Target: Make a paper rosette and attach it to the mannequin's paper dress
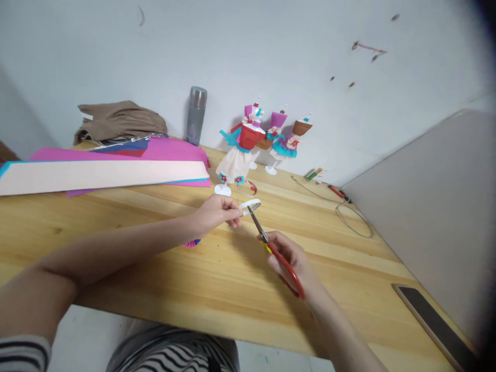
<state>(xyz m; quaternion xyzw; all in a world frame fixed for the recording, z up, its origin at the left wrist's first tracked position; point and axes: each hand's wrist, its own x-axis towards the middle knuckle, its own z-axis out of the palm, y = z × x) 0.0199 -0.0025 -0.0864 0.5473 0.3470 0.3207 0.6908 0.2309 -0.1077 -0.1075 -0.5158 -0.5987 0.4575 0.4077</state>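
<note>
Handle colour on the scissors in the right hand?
Red handles on the scissors, plain in the head view.

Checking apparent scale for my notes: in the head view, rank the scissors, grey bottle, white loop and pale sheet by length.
1. Pale sheet
2. Scissors, nearer the camera than the bottle
3. Grey bottle
4. White loop
</note>
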